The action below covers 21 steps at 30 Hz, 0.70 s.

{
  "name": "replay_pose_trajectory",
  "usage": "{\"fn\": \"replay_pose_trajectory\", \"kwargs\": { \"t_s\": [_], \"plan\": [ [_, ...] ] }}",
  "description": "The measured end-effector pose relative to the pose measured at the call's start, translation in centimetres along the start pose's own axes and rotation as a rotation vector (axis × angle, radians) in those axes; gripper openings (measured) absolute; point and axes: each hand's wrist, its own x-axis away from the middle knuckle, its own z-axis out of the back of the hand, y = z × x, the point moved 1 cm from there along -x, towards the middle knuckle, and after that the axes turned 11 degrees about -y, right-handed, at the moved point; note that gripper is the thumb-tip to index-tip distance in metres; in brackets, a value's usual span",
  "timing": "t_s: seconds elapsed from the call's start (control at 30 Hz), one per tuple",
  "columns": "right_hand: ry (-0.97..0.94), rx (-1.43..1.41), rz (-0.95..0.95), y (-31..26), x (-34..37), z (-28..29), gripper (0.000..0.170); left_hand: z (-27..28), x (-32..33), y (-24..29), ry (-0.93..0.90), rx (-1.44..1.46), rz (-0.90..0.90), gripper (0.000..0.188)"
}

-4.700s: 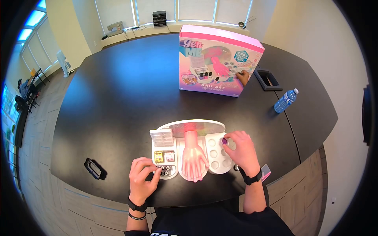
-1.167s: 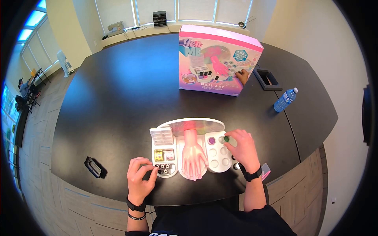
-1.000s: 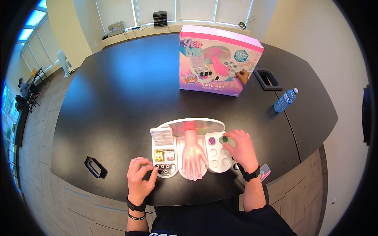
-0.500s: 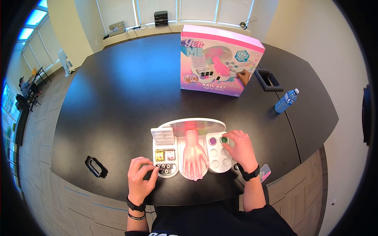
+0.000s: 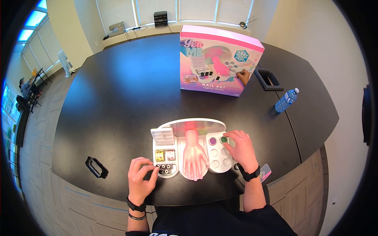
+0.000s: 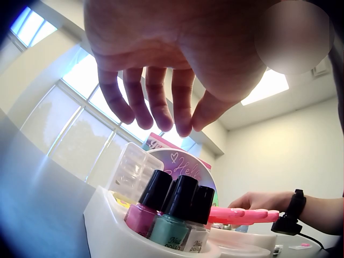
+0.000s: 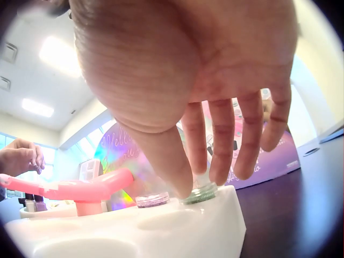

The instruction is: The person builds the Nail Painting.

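My right hand (image 5: 242, 148) pinches a small round pot of green glitter (image 7: 200, 194) between thumb and fingertips. That pot sits in the top right well of the white tray (image 5: 219, 170). Beside it, a pot of purple glitter (image 5: 212, 141) rests in the top left well. My left hand (image 5: 141, 179) hovers with fingers loosely bent above several black-capped nail polish bottles (image 6: 171, 228), holding nothing. Between the hands a pink model hand (image 5: 193, 157) lies palm down on the white stand, in front of its mirror (image 5: 212, 126).
Left of the model hand are yellow and white rolls (image 5: 159, 155) and a raised clear lidded case (image 5: 162, 136). A large nail art box (image 5: 220, 61) and a water bottle (image 5: 286, 100) stand farther back. A black clip-like object (image 5: 94, 167) lies left; a clear pink-edged case (image 5: 265, 172) lies right.
Earlier my right hand held the purple pot; it then appears in the top left well. My right hand has since lowered the green pot into the top right well. The left hand stays nearly still.
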Motion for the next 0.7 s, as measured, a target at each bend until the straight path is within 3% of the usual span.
{"fn": "replay_pose_trajectory", "kwargs": {
  "t_s": [0.53,0.7],
  "plan": [
    [0.032,-0.002,-0.003,1.2,1.3,0.8,0.031,0.1,-0.1,0.2,-0.008,-0.011,0.010,0.014],
    [-0.017,-0.008,-0.093,2.3,2.7,1.7,0.033,-0.1,0.0,0.1,-0.025,-0.018,0.015,0.016]
  ]
}}
